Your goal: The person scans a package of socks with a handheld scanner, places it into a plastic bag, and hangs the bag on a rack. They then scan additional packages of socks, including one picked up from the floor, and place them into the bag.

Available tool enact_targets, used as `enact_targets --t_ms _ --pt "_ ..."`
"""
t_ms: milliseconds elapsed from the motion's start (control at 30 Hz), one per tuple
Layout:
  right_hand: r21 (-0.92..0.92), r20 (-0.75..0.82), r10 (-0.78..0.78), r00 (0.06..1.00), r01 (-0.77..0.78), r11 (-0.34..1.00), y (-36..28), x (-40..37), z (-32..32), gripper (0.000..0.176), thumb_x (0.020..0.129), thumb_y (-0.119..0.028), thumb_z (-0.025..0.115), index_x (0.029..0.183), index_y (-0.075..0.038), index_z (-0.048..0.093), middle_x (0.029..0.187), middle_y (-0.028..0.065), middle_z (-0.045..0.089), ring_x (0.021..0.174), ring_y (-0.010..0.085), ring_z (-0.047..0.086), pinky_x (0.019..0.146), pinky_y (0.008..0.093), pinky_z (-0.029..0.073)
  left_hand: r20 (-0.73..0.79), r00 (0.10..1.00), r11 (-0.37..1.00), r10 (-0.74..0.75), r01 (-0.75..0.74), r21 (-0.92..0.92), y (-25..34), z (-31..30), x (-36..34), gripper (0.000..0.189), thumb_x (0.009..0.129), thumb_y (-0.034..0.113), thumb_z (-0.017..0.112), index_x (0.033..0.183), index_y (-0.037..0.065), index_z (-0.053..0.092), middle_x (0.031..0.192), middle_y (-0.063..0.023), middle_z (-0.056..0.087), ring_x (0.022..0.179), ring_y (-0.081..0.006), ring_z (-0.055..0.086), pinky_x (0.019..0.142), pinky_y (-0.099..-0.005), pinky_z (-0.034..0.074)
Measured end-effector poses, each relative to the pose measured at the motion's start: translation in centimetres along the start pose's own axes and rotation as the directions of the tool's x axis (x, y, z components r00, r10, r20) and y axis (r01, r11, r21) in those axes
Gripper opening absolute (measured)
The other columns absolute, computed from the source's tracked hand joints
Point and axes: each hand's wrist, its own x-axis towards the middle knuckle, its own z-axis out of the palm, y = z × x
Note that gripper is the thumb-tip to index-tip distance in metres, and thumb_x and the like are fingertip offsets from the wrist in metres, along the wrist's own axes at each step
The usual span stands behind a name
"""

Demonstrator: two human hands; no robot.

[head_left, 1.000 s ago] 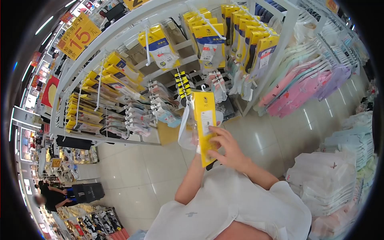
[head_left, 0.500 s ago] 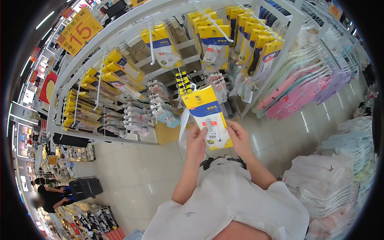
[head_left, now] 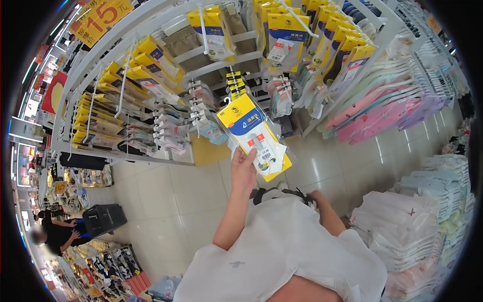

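A yellow sock packet (head_left: pixel 254 135) is held up in front of the display rack (head_left: pixel 211 66), tilted, with its small hanger hook (head_left: pixel 227 100) turned toward the rack's lower rows. It is gripped only at its lower left edge by the left hand (head_left: pixel 243 172), whose fingers are curled round the back and whose thumb is pressed on the front. The right hand (head_left: pixel 316 197) is lowered well below the rack, close to the white shirt. It is mostly hidden, so how far it is open cannot be told, and nothing is seen in it.

With so little of the slick wrapper pinched, and that by one hand alone, the packet could be judged liable to pivot or slip and drop to the tiled floor (head_left: pixel 166 201) before the rack. The raised hook is close to the hung sock bundles (head_left: pixel 201 108) on the rack, so one could be snagged and pulled off its peg.
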Motion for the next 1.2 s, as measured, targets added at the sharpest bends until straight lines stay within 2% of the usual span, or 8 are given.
enact_targets --t_ms 100,233,367,500,700,800,1067,1200 --pt "0.146 0.185 0.191 0.964 -0.219 0.965 2.4 -3.1 2.3 0.047 0.075 -0.039 0.066 0.099 0.002 0.065 0.096 0.0184 0.065 0.088 0.0274 0.063 0.073 0.0405 0.05 0.005 1.0 1.0 -0.011 0.011 -0.006 0.2 0.1 -0.2 0.029 0.088 -0.004 0.054 0.115 0.0 0.047 0.117 -0.0117 0.059 0.108 -0.0177 0.058 0.094 -0.0324 0.046" --pt "0.402 0.08 0.294 0.952 -0.301 0.865 3.0 -0.8 4.1 0.035 0.074 -0.028 0.068 0.092 0.001 0.066 0.085 0.0143 0.065 0.077 0.0237 0.063 0.064 0.0369 0.05 0.004 1.0 1.0 0.0 0.0 -0.004 0.1 0.4 -0.4 0.032 0.086 -0.006 0.054 0.116 0.0 0.047 0.118 -0.0118 0.058 0.109 -0.018 0.057 0.095 -0.0328 0.045" --pt "0.822 -0.112 -0.068 0.991 0.131 0.554 1.4 1.1 1.2 0.023 0.072 -0.022 0.069 0.076 -0.001 0.063 0.066 0.0084 0.059 0.055 0.0175 0.058 0.049 0.0303 0.046 -0.007 0.999 0.999 0.039 -0.038 0.023 -0.6 -0.2 0.0 0.035 0.085 -0.009 0.054 0.118 0.0 0.046 0.119 -0.0114 0.058 0.109 -0.0179 0.056 0.097 -0.0336 0.043" --pt "0.823 -0.348 -0.406 0.845 0.483 0.299 -7.5 -10.4 -8.4 0.022 0.076 -0.015 0.062 0.09 0.0 0.055 0.066 0.0056 0.057 0.053 0.0127 0.055 0.047 0.0262 0.043 -0.003 0.999 0.996 0.053 -0.053 0.076 -1.3 -0.3 0.5 0.037 0.084 -0.01 0.055 0.118 0.001 0.047 0.118 -0.0105 0.058 0.108 -0.0176 0.057 0.097 -0.0336 0.043" --pt "0.532 -0.206 -0.514 0.833 0.536 0.655 -11.7 -22.4 -9.4 0.03 0.074 -0.022 0.072 0.092 -0.001 0.061 0.075 0.0058 0.062 0.065 0.0109 0.057 0.059 0.0276 0.046 -0.014 0.999 0.985 0.044 -0.041 0.165 -3.5 -0.1 0.7 0.037 0.082 -0.011 0.056 0.115 0.003 0.049 0.117 -0.0095 0.058 0.107 -0.0171 0.056 0.096 -0.0321 0.042" --pt "0.498 -0.363 -0.631 0.686 0.715 0.491 -12.2 -22.7 -7.3 0.03 0.074 -0.02 0.072 0.096 -0.002 0.063 0.081 0.0053 0.064 0.075 0.0121 0.057 0.071 0.0278 0.046 -0.017 1.0 0.974 0.024 -0.019 0.228 -5.0 -0.4 0.2 0.03 0.082 -0.009 0.058 0.108 0.003 0.048 0.113 -0.009 0.059 0.102 -0.0155 0.058 0.091 -0.0299 0.043" --pt "0.632 -0.437 -0.41 0.801 0.598 0.493 -9.3 -18.0 -7.5 0.027 0.075 -0.021 0.071 0.092 -0.002 0.061 0.068 0.0029 0.061 0.058 0.01 0.056 0.055 0.028 0.045 -0.099 0.994 0.972 0.048 -0.024 0.235 -5.6 0.5 0.2 0.024 0.085 -0.006 0.056 0.106 0.002 0.051 0.107 -0.0081 0.061 0.098 -0.0132 0.058 0.089 -0.0282 0.043" --pt "0.584 -0.575 -0.263 0.775 0.613 0.532 -6.7 -11.5 -7.9 0.037 0.076 -0.029 0.069 0.089 0.004 0.056 0.058 0.0072 0.057 0.047 0.0145 0.056 0.045 0.0311 0.044 -0.136 0.99 0.993 0.033 -0.017 0.118 -4.4 0.4 0.1 0.029 0.092 0.017 0.053 0.115 0.001 0.05 0.099 -0.0071 0.061 0.09 -0.0145 0.058 0.078 -0.0256 0.046"
